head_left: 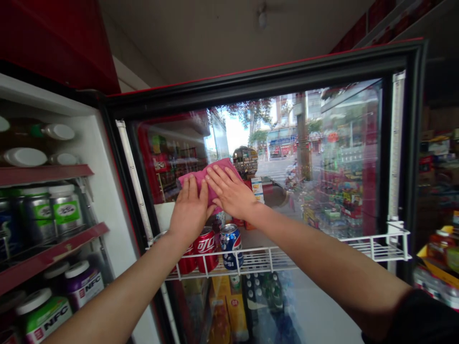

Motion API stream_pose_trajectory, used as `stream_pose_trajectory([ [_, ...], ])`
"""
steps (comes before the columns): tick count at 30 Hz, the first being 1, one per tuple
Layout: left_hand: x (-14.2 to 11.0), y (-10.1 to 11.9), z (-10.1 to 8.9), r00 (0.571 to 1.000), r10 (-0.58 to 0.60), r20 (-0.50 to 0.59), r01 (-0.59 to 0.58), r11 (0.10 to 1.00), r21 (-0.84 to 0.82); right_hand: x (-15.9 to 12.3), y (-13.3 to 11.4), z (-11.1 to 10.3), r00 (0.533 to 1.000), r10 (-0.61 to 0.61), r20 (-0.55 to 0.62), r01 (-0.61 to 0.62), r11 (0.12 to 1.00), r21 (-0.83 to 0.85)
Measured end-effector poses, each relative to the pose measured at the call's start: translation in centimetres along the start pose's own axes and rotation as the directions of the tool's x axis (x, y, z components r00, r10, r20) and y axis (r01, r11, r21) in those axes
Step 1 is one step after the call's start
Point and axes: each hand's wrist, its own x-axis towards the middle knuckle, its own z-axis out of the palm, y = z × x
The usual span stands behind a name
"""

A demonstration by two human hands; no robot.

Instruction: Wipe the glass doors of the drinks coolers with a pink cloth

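A folded pink cloth (pixel 225 167) is held against the inner side of the glass door (pixel 279 138) of a drinks fridge. My left hand (pixel 190 208) presses on its lower left part, fingers pointing up. Over the right part lies my right hand (pixel 231 191), its fingers stretched flat on the cloth and slanting up to the left. The two hands almost touch at the thumbs. Just below them, a red cola can (pixel 207 251) and a blue Pepsi can (pixel 230 246) stand in the white wire door rack (pixel 272 260); my left forearm partly hides more red cans.
To the left, fridge shelves (pixel 46 174) hold bottles and cans, with NFC juice bottles (pixel 84 284) lowest. The open door's black frame (pixel 258 81) surrounds the glass. Beyond are shop goods at right (pixel 439 248) and boxes and bottles behind the lower glass.
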Motion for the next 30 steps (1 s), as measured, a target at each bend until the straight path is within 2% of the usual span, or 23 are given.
stream_pose_trajectory([
  [9,2.0,4.8,-0.7,0.999,0.042,-0.019,-0.043,0.998,-0.054,-4.4,3.5,-1.1,0.999,0.042,-0.027,-0.042,0.999,0.010],
  [17,3.4,9.8,-1.3,0.997,0.072,-0.003,-0.072,0.997,-0.036,-8.6,6.6,-1.5,0.996,0.075,-0.055,-0.072,0.996,0.052],
  [22,3.8,12.6,-1.1,0.996,0.087,-0.019,-0.087,0.996,-0.013,-11.3,8.4,-2.0,0.993,0.077,-0.090,-0.072,0.996,0.057],
  [30,4.7,17.2,-0.4,0.987,0.142,-0.076,-0.146,0.988,-0.043,-16.5,11.7,-3.0,0.992,0.109,-0.065,-0.107,0.994,0.037],
])
